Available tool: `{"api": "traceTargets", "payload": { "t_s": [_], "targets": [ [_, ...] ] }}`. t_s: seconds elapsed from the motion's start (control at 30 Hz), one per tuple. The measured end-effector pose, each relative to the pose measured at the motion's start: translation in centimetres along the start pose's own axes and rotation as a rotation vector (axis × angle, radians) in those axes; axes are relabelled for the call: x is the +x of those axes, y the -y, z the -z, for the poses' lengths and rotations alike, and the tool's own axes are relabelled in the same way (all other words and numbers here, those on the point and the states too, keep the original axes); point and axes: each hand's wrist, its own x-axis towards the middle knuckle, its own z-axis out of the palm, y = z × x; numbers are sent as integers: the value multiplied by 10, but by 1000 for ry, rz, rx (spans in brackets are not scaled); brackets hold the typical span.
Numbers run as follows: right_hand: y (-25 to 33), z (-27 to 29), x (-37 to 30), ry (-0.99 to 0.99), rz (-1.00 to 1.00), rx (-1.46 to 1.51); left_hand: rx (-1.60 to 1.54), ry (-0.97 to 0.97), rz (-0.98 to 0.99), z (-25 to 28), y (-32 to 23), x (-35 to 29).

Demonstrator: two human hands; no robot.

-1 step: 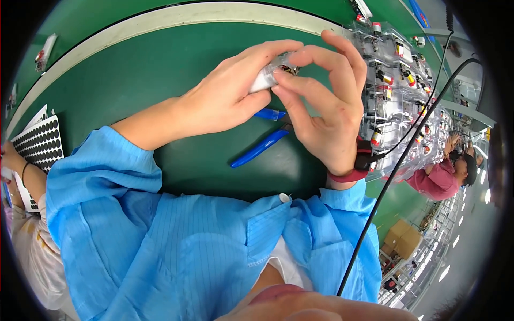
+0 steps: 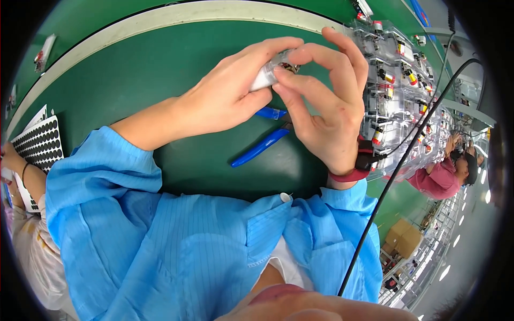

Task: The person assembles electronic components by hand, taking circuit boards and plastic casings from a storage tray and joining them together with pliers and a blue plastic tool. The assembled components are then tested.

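Observation:
My left hand [image 2: 227, 88] is closed round a small white and clear tube-like part [image 2: 263, 79], held above the green work surface. At the part's right end, small dark and brassy pieces show. My right hand [image 2: 329, 109] pinches that end between thumb and forefinger, its other fingers raised. The fingers hide much of the part, so its exact kind is unclear. Below both hands lies a hand tool with blue handles [image 2: 261, 148], its head hidden behind my right hand.
Clear plastic trays [image 2: 393, 91] with several small red, yellow and black parts stand at the right. A black cable [image 2: 401, 168] runs from my right wristband's side of the view. At left, another person's hand [image 2: 12, 160] is by a sheet of black dots [image 2: 45, 142].

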Motion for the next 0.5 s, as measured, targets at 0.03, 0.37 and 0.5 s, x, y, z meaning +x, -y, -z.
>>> {"api": "traceTargets", "payload": {
  "t_s": [0.03,0.37,0.5],
  "targets": [
    [0,1,2,13,17,-10,49,-20,-19,0,0,1],
    [6,-2,3,-35,-144,-75,141,-70,-11,14,-6,15],
    [4,-4,2,-54,-120,-59,151,-89,-28,11,-5,8]
  ]
}}
